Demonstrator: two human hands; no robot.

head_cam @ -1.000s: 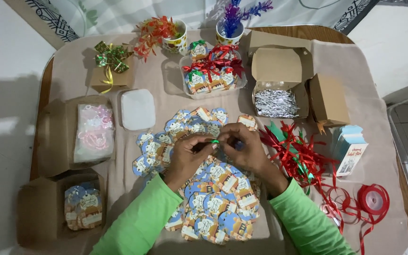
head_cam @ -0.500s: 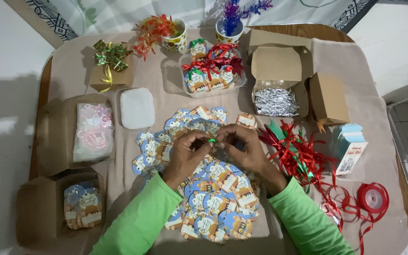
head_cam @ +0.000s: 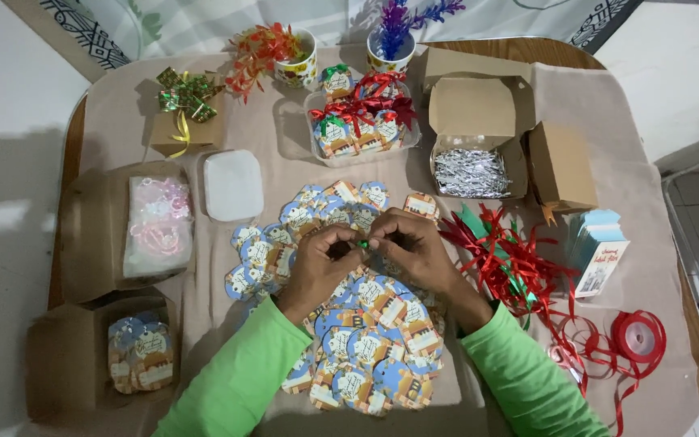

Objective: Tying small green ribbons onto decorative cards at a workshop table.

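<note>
Hands, left (head_cam: pixel 321 260) and right (head_cam: pixel 414 247), pinch one green ribbon (head_cam: pixel 362 243) between fingertips over the tags (head_cam: pixel 366 324), keeping it taut for fine work.

both hands, the left hand (head_cam: pixel 321 263) and right hand (head_cam: pixel 414 247), are met over a heap of paper tags (head_cam: pixel 366 324) on the surface (head_cam: pixel 285 137). a lid (head_cam: pixel 234 184) is set left of them, a tray of tied tags (head_cam: pixel 362 125) behind, an open box of shreds (head_cam: pixel 472 154) behind-right, ribbon pieces (head_cam: pixel 511 263) just right, and a ribbon spool (head_cam: pixel 637 336) farther right.
</note>
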